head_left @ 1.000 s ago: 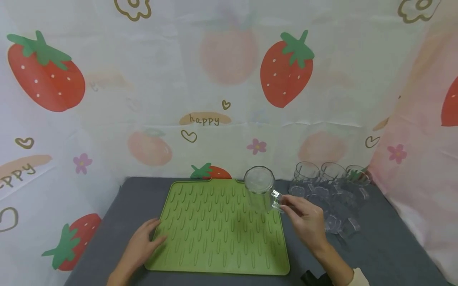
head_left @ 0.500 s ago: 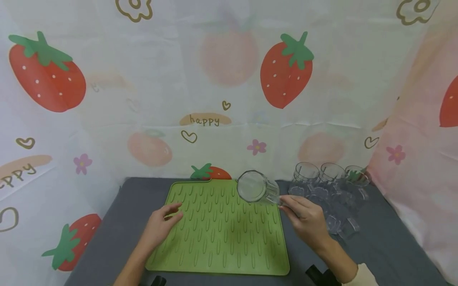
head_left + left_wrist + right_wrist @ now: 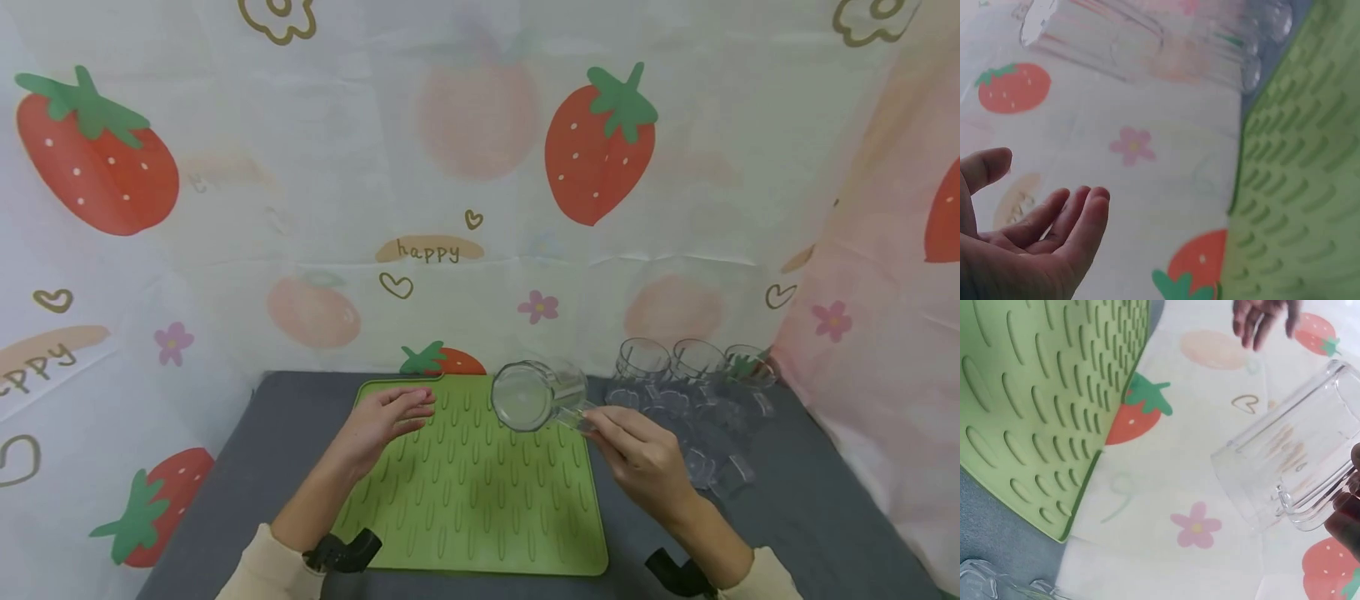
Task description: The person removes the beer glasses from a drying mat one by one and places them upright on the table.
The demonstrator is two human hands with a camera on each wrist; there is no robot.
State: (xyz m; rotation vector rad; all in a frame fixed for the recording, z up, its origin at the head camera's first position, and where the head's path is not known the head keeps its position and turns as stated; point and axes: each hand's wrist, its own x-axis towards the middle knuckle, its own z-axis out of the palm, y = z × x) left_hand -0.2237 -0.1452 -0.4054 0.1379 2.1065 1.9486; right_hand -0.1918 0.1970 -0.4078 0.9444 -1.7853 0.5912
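Observation:
A clear ribbed mug [image 3: 525, 397] is held up over the back right part of a green mat [image 3: 480, 492] with raised oval ridges. My right hand [image 3: 647, 460] pinches it by its handle, and the mug lies tilted sideways with one round end turned to the left. In the right wrist view the mug body [image 3: 1291, 447] slants beside the fingers, which are cut off by the frame edge. My left hand [image 3: 386, 421] hovers over the mat's back left part, apart from the mug. Its fingers are relaxed and hold nothing in the left wrist view.
Several more clear mugs [image 3: 697, 367] stand in a group at the back right of the grey tabletop [image 3: 810, 517], right of the mat. A white curtain [image 3: 337, 167] printed with strawberries rises behind the table and along both sides.
The mug has tipped over from nearly upright to sideways, its round end swinging left and down. My left hand has moved from the mat's left edge forward and right, toward the mug.

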